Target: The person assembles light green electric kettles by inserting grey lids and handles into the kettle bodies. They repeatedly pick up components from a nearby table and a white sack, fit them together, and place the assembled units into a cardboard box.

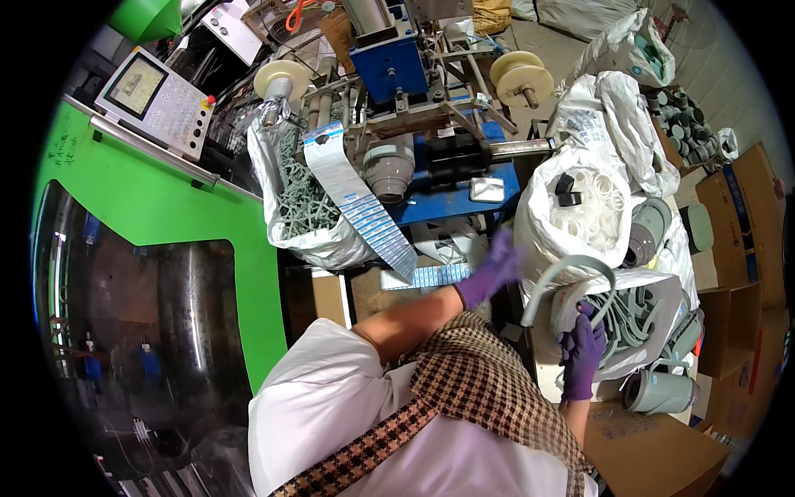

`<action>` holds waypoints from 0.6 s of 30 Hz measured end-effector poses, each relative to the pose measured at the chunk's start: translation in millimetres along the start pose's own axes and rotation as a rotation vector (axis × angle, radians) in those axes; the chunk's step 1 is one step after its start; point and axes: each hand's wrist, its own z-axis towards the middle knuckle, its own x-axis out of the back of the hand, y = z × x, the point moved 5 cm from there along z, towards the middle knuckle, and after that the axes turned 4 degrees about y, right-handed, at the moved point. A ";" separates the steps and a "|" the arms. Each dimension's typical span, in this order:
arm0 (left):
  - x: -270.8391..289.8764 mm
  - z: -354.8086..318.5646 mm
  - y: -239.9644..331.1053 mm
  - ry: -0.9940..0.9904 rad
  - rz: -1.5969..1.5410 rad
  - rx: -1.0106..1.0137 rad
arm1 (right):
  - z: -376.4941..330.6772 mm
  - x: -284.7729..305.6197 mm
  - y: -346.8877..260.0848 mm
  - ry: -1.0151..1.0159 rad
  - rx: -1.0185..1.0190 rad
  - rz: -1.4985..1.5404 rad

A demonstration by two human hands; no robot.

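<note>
My right hand (582,354), in a purple glove, is closed around one end of a curved grey plastic strip (537,300). The strip arches up and over to the left. Just beside it, an open white bag (662,348) holds several similar grey strips (633,319). My left hand (494,272), also in a purple glove, is raised in front of the blue bench and smeared by motion, so its fingers cannot be made out. Nearest to it on the right is a white bag (538,240) of white rings (580,224), with black pieces (567,190) on top.
A machine with a blue block (387,68) stands ahead, a grey pipe fitting (389,170) below it. A blue-and-white label strip (368,219) hangs over a bag of grey parts (302,190). Green machinery (182,211) borders the left; cardboard boxes (737,224) stand at right.
</note>
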 end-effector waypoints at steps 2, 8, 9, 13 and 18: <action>74.3 37.3 4.3 0.366 0.021 -0.151 | -4.0 16.0 -2.2 0.150 0.093 -0.014; 258.5 96.1 60.0 1.156 0.378 0.050 | -19.3 89.8 23.2 0.336 0.285 -0.080; 265.3 100.1 60.4 1.160 0.365 0.078 | -28.9 83.4 15.3 0.350 0.259 -0.080; 198.9 59.2 25.8 1.092 0.287 -0.340 | -53.8 83.6 14.4 0.360 0.376 -0.120; 189.8 -122.6 -47.2 0.703 0.750 -0.471 | -66.8 84.3 35.4 0.477 0.484 -0.225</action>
